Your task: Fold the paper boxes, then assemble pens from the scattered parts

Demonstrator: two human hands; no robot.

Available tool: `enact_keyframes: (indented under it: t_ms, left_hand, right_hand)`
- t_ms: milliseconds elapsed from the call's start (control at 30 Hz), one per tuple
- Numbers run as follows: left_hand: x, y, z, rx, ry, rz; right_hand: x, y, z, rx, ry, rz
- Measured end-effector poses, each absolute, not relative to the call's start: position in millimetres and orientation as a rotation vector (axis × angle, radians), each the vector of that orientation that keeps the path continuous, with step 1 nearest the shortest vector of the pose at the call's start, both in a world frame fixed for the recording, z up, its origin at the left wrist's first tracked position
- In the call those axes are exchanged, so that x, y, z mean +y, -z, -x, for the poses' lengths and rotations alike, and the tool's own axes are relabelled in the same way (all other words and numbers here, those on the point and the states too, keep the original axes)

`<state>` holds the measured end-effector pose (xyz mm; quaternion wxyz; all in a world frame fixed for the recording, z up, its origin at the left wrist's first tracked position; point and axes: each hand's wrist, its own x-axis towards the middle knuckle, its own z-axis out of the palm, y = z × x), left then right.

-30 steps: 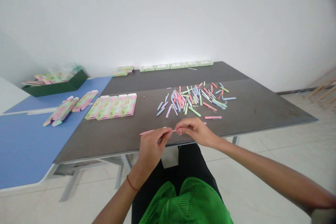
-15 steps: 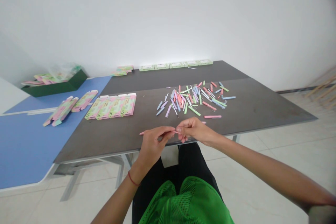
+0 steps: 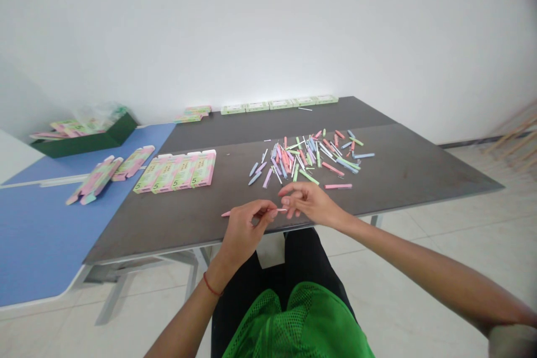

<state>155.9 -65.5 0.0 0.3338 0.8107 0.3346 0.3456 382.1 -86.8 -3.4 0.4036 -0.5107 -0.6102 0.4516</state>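
My left hand point(image 3: 248, 227) is closed around a slim pink pen point(image 3: 226, 213) near the table's front edge. One pointed end of the pen sticks out to the left; its thin other end shows past my thumb and forefinger. At that end, my right hand point(image 3: 308, 201) has its fingers curved and apart; whether a fingertip touches the pen I cannot tell. Just beyond my right hand lies a pink pen cap or barrel point(image 3: 338, 186). Behind it spreads a loose heap of pastel pen parts point(image 3: 300, 158) with white refills among them.
Several pink-and-green cartons point(image 3: 183, 172) lie in a row on the dark table point(image 3: 235, 140). More flat boxes point(image 3: 268, 105) line its back edge. On the blue table point(image 3: 37, 224) at left are loose cartons point(image 3: 94, 179) and a green bin point(image 3: 92, 140) holding cartons and plastic.
My right fingers have loosened and spread from their pinch at the pen's end. The left hand keeps its hold, and the view has shifted slightly.
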Motion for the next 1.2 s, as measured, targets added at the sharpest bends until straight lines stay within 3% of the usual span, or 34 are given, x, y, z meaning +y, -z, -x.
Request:
enact_keyframes:
  t_ms: [100,167,333,467,700,1000,1200]
  left_hand:
    - [-64,2,-151,0.953,-0.957,-2.165]
    - [-62,3,-148,0.973,-0.967,-2.182]
    - [-60,6,-148,0.972,-0.984,-2.232]
    - [-63,6,-153,0.967,-1.008,-2.263]
    - [-68,3,-156,0.950,-1.068,-2.261]
    - [-74,-1,-162,0.873,-1.048,-2.278]
    - [-72,3,-164,0.805,-1.143,-2.241]
  right_hand:
    - [-84,-3,-410,-2.032,-0.319,1.463]
    - [-84,-2,-426,-2.285,0.030,1.506]
    - [-87,14,-432,-2.474,0.280,1.560]
    - [-94,12,-423,-2.359,0.266,1.515]
    - [-125,-21,-399,-2.305,-0.120,1.334]
    - [-126,-18,-389,-2.203,-0.315,1.189]
    - [-117,-3,-380,-1.678,-0.815,1.117]
